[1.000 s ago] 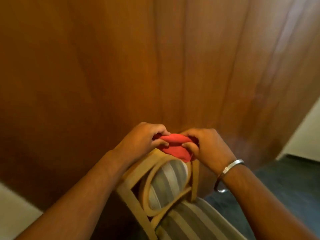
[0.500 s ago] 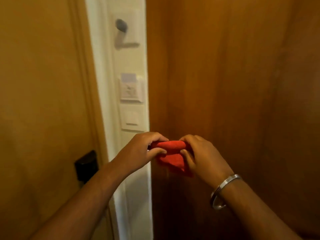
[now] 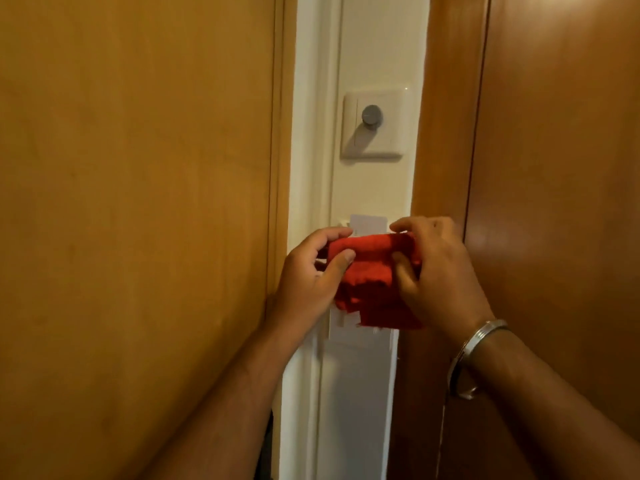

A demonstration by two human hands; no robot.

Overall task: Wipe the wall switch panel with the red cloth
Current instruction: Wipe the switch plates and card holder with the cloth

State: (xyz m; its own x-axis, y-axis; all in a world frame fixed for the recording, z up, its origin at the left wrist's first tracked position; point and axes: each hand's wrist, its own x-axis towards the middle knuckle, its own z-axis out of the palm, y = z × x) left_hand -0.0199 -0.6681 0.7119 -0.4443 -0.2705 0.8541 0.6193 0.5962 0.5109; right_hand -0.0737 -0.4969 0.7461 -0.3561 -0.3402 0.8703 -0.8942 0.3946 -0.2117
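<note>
Since a moment ago, both hands have raised the bunched red fabric cloth [image 3: 375, 277] against the white plastic wall switch panel [image 3: 360, 329]; left hand [image 3: 313, 271] and right hand [image 3: 434, 271] each grip it, so wiping looks imminent.

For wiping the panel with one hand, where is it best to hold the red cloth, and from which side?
Probably the folded upper edge of the red cloth, taken from the right by the right hand, which already pinches it there. The left hand holds the other end. The loose layers hang downward, toward the partly covered switch panel.
</note>
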